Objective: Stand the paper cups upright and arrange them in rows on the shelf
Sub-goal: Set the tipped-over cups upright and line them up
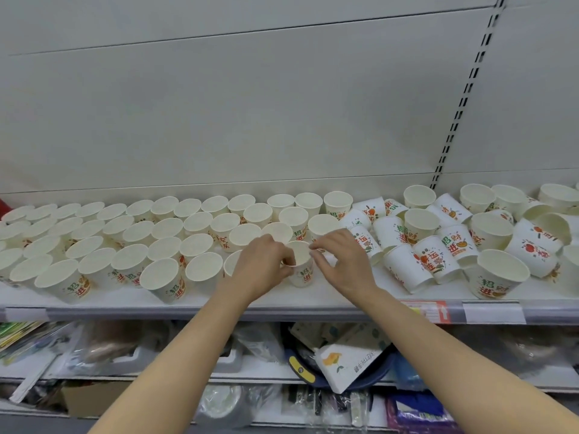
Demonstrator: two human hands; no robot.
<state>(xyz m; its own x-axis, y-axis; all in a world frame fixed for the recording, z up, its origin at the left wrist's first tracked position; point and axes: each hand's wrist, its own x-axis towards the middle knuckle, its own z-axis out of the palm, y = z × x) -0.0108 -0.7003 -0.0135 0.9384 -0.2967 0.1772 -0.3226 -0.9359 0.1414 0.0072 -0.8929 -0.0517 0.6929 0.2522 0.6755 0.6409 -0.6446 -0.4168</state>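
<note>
— What fills the white metal shelf (282,296)?
— White paper cups with red-and-green printing: upright rows (131,236) at left, one upright cup (301,267) near the front edge, a toppled jumble (438,245) at right.

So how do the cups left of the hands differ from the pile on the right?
The left group of cups stands upright, mouths up, in rows; the right pile is jumbled, many cups inverted or tipped. The left group is tightly packed; the right pile is loose and overlapping. Both share the same white printed design.
</note>
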